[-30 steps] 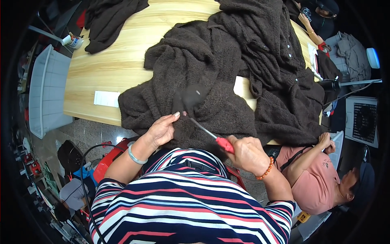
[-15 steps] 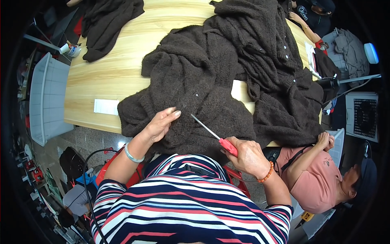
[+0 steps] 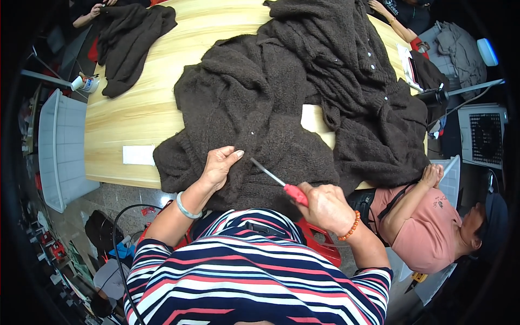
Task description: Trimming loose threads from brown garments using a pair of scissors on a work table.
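Observation:
A dark brown knitted garment point(image 3: 281, 157) lies crumpled on the wooden table before me. My left hand point(image 3: 219, 167) is over its near part, thumb and forefinger pinched together; whatever they hold is too small to make out. My right hand point(image 3: 327, 207) is closed round the red handle of a tool with a thin straight metal shaft point(image 3: 271, 176). The shaft slants up and left over the knit, its tip just right of my left fingertips. Whether the tip touches the cloth, I cannot tell. A small pale dot point(image 3: 252, 132) shows on the garment beyond the tip.
More brown knitwear point(image 3: 346, 70) with pale buttons covers the table's right side. A white paper slip point(image 3: 138, 155) lies left. Beside the table stands a white bin point(image 3: 54, 149). A person in pink point(image 3: 417, 227) sits close on my right; other people's hands work at the far corners.
My right hand and the tool have shifted slightly left and down in the picture. My left hand stays pinched near the tip. The view has shifted slightly, showing another person's hands at far left.

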Action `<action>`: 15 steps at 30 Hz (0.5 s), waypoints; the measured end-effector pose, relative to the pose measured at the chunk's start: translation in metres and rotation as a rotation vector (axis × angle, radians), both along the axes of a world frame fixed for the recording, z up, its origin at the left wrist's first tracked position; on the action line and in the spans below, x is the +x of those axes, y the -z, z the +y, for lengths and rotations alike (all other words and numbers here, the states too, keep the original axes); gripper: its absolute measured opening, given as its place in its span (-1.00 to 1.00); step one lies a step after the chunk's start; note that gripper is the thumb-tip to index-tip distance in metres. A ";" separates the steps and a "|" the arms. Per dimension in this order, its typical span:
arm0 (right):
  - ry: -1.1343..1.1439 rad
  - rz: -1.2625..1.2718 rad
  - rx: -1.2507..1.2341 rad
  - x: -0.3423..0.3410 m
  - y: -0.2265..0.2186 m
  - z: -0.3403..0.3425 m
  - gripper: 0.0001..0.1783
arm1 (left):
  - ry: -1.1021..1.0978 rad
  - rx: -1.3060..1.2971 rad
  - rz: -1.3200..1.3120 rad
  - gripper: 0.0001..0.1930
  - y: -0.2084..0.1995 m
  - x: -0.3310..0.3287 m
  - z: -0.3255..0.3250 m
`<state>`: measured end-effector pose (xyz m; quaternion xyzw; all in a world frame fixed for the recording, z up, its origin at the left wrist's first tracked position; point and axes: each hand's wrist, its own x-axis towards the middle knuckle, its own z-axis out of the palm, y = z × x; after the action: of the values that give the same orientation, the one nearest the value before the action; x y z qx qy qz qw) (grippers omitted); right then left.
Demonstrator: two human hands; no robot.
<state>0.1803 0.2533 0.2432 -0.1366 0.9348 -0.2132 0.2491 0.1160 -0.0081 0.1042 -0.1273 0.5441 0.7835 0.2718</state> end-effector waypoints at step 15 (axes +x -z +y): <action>0.147 -0.018 -0.085 -0.003 -0.002 0.005 -0.73 | 0.217 -0.495 0.126 -0.56 0.013 -0.062 0.023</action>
<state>0.1770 0.2588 0.2448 -0.0762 0.9301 -0.2716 0.2353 0.0541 0.0146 0.0914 -0.0818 0.7454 0.5992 0.2804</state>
